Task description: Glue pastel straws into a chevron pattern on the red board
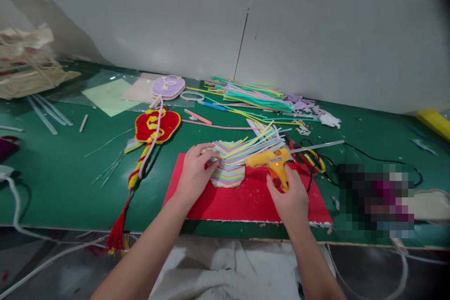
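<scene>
A piece of pastel pipe cleaners (228, 176), laid in chevron stripes, rests on a red board (225, 206). Its lower edge is rounded, and long loose ends fan out to the upper right. My left hand (197, 168) grips the left side of this piece between thumb and fingers. In my right hand (291, 194) is a yellow hot glue gun (270, 161), held by its handle, with the nozzle pointing left at the stripes. A small orange light glows on the gun, and a clear glue stick (318, 146) sticks out of its back.
Left lies a red and yellow fuzzy fan-shaped ornament (158, 126) with a red tassel (118, 227). Behind are a purple fuzzy piece (168, 86) and a bundle of pipe cleaners (256, 96) by the wall. Yellow-handled scissors (316, 161) and a black cord (372, 154) lie right.
</scene>
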`<state>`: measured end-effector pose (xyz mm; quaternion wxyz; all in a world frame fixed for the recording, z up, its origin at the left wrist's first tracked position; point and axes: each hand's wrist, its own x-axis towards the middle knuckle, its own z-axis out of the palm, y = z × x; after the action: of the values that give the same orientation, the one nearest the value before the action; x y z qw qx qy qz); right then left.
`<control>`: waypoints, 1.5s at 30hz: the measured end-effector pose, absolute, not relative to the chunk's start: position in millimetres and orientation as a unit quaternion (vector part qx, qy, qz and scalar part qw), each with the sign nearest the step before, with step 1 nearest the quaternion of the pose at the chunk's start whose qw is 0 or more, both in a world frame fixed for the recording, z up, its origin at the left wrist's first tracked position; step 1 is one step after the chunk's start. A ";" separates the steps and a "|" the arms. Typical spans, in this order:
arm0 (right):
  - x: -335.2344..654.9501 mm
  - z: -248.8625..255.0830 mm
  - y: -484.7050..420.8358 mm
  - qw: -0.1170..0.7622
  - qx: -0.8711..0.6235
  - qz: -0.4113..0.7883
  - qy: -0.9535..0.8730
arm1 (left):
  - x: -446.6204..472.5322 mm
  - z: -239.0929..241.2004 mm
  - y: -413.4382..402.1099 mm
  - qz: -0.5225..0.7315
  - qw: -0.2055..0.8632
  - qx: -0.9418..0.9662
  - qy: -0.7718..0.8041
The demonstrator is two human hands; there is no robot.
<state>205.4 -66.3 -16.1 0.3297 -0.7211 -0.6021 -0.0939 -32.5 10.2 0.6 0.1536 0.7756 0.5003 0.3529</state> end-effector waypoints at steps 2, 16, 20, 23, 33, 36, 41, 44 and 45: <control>203.7 -17.3 -68.2 0.310 -0.702 -0.098 -0.634 | -34.2 0.2 8.3 0.341 0.175 0.777 0.500; 204.4 -23.2 -70.2 0.285 -0.660 -0.184 -0.671 | -32.5 -6.4 9.2 0.296 0.218 0.771 0.521; 204.2 -23.1 -69.4 0.288 -0.650 -0.192 -0.676 | -32.3 -5.8 9.2 0.296 0.223 0.768 0.523; 203.8 -22.1 -69.2 0.287 -0.648 -0.193 -0.679 | -32.2 -4.9 9.2 0.293 0.223 0.768 0.523; 203.7 -20.6 -70.0 0.282 -0.654 -0.188 -0.676 | -32.2 -5.0 9.8 0.291 0.220 0.770 0.524; 204.3 -21.4 -69.8 0.283 -0.655 -0.183 -0.677 | -32.0 -4.8 9.9 0.290 0.219 0.769 0.525; 205.5 -22.4 -70.2 0.284 -0.652 -0.167 -0.683 | -32.2 -5.1 9.5 0.294 0.223 0.768 0.523; 205.6 -22.2 -70.5 0.283 -0.652 -0.161 -0.684 | -32.4 -5.3 9.5 0.293 0.226 0.767 0.524; 205.5 -22.1 -70.6 0.284 -0.653 -0.161 -0.683 | -32.4 -5.2 9.5 0.292 0.226 0.767 0.525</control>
<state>205.5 -70.6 -22.1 0.2836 -0.6530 -0.6835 -0.1614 -32.4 9.5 -5.2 0.2260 0.7672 0.5247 0.2916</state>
